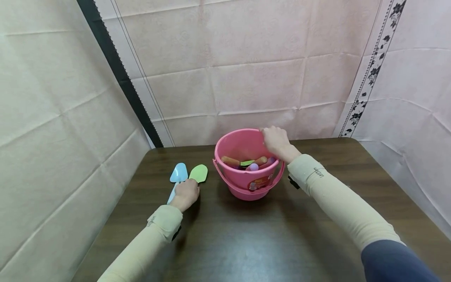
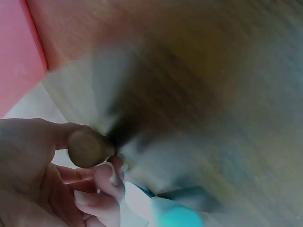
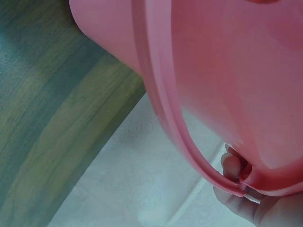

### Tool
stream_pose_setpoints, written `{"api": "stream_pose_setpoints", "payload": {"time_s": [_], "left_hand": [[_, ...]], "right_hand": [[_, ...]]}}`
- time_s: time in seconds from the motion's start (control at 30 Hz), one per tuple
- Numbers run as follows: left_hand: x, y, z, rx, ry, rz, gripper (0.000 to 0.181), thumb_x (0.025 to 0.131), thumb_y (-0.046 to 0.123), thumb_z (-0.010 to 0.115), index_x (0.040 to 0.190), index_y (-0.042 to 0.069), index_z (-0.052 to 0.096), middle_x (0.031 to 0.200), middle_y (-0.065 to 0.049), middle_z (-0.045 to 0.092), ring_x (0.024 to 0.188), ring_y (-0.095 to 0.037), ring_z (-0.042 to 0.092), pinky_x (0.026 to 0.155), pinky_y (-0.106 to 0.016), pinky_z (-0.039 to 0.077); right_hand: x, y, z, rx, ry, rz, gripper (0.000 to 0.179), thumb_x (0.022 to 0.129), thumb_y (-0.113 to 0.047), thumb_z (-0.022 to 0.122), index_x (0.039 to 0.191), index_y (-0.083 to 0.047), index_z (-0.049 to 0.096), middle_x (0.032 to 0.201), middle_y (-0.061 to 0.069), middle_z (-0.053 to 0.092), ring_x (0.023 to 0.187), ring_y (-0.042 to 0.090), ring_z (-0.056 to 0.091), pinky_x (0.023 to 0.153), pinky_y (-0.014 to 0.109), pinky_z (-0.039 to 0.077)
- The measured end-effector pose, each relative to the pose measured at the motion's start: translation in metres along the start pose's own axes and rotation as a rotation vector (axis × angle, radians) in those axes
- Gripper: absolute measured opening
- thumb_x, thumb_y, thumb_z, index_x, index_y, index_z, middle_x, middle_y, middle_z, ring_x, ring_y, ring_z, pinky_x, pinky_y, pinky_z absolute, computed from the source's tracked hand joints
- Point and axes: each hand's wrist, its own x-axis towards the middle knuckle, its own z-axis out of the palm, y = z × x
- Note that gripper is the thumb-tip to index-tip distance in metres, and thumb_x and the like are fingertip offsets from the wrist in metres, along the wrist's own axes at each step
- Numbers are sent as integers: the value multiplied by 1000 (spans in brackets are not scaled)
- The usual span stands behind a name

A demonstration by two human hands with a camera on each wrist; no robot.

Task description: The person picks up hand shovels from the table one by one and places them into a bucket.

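Observation:
My left hand (image 1: 186, 194) pinches a toy shovel by its round wooden handle (image 2: 87, 148); the shovel's light green blade (image 1: 199, 173) points away from me. Just left of it lies a light blue toy shovel (image 1: 179, 172) on the table, its handle (image 2: 177, 216) close by the fingers in the left wrist view. My right hand (image 1: 276, 141) grips the rim of the pink bucket (image 1: 243, 179) on its right side, near where the bucket handle (image 3: 163, 94) joins. Inside the upright bucket are several pieces, among them wooden handles (image 1: 230, 161), a green part (image 1: 247, 162) and a purple knob (image 1: 253, 167).
The dark wooden table (image 1: 246, 239) ends just behind the bucket. Pale cloth (image 1: 253, 86) hangs behind it and along both sides. The bucket's handle hangs down over its front, across a red sticker (image 1: 258, 183).

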Motion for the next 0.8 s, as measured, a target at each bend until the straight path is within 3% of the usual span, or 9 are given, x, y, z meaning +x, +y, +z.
{"api": "stream_pose_setpoints", "payload": {"time_s": [0.27, 0.57, 0.8], "left_hand": [[7, -4, 9, -22, 34, 7, 30, 93, 27, 59, 72, 7, 67, 84, -15, 71, 75, -33, 68, 61, -46, 51], [11, -4, 9, -18, 64, 17, 27, 90, 24, 61, 75, 4, 68, 86, -16, 71, 76, -35, 68, 60, -49, 51], [14, -5, 6, -20, 91, 51, 23, 83, 15, 61, 61, 5, 61, 78, -16, 69, 69, -34, 66, 56, -49, 51]], "right_hand": [[-2, 0, 0, 10, -7, 7, 24, 91, -6, 50, 107, -8, 68, 88, 13, 69, 80, 33, 67, 65, 49, 53], [2, -1, -3, 1, -8, 8, 22, 93, -8, 49, 105, -8, 68, 86, 13, 69, 80, 33, 67, 64, 49, 52], [1, -1, -3, -1, -6, 2, 20, 92, -10, 50, 101, -9, 67, 84, 13, 68, 79, 34, 66, 63, 50, 52]]}}
